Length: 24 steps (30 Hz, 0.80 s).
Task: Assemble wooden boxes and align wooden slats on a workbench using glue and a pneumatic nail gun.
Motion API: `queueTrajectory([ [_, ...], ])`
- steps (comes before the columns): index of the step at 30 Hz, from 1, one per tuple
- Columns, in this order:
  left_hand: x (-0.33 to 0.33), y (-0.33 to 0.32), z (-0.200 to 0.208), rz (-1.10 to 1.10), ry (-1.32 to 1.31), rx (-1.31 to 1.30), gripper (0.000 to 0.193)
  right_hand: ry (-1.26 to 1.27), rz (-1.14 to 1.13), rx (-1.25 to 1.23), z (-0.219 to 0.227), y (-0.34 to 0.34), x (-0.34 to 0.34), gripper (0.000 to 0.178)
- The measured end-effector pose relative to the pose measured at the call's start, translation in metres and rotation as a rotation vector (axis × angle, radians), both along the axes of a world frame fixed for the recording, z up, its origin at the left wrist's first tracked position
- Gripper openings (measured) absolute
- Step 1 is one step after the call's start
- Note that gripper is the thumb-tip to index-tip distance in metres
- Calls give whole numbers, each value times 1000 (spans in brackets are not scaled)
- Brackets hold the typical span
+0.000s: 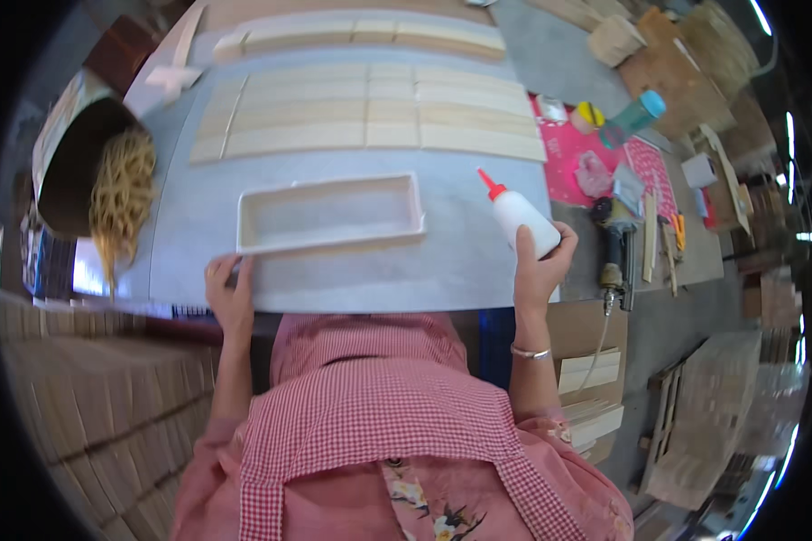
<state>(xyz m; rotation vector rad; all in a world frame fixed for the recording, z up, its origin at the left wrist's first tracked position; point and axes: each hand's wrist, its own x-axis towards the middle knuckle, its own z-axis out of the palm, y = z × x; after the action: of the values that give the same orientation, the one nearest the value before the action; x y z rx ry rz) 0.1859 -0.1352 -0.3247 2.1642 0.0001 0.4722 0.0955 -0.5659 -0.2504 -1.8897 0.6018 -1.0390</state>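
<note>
A shallow rectangular wooden frame (334, 245) with low, pale walls lies on the grey table in front of me. My left hand (230, 293) has its thumb and fingers at the frame's near left corner, gripping it. To the right of the frame, my right hand (543, 261) is wrapped round a white squeeze bottle (525, 219). The bottle's red nozzle tilts up and to the left, apart from the frame. Beyond the frame, several flat pale wooden boards (325, 113) lie side by side in rows.
At the left edge stands a container with tangled tan strips (122, 185). More wooden strips (424, 36) lie at the far side. On the right are a pink sheet (568, 162), a teal bottle (632, 120), a pneumatic nail gun (615, 239) with its hose, and an orange-handled cutter (678, 232).
</note>
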Motion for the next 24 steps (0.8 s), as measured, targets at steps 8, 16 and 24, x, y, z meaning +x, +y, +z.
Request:
queueTrajectory([
  [8, 7, 4, 2, -111, 46, 79, 17, 88, -314, -375, -38, -198, 102, 42],
  [16, -4, -4, 30, -146, 206, -50, 19, 737, -277, -275, -49, -294, 162, 44],
  [24, 22, 49, 2, -202, 285, 54, 21, 957, -292, -378, -31, -334, 124, 33],
])
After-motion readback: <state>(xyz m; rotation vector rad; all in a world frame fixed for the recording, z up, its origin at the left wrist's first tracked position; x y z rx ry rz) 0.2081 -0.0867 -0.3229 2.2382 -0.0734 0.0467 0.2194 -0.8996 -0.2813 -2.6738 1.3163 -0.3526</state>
